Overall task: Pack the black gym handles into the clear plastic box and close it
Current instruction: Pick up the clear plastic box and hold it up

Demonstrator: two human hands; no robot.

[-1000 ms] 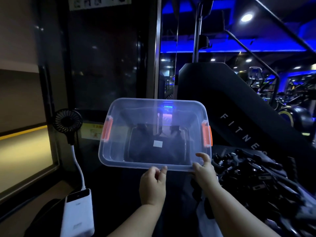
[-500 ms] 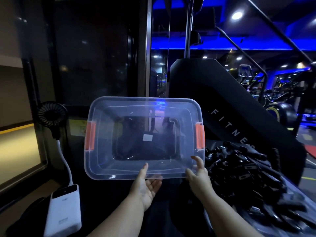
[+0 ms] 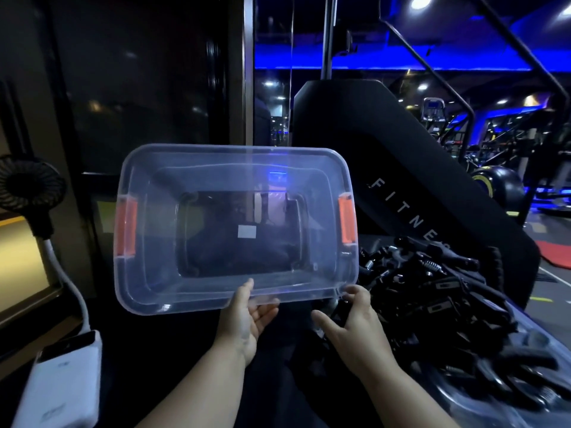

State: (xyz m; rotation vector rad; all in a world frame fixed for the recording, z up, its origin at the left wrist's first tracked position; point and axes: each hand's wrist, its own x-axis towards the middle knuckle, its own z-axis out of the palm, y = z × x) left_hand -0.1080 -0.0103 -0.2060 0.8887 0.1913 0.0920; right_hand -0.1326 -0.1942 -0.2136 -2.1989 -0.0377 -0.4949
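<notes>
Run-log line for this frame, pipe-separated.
clear plastic box: held up, tilted | left hand: grips near rim | right hand: grips near-right corner | black gym handles: piled right, outside box

**Dim gym, blue light**

We face a dark glass panel [image 3: 139, 88] with a metal post [image 3: 248, 69] at its right edge. Right of it rises a black machine [image 3: 355, 125] lettered FITNES. Blue light strips [image 3: 386, 61] run along the far ceiling, beside a spotlight [image 3: 420, 1]. Further exercise machines [image 3: 494, 180] stand behind, and a red mat [image 3: 556, 251] lies on the floor [image 3: 547, 274]. At left we see a black fan [image 3: 27, 186] and a white power bank [image 3: 65, 381].
</notes>
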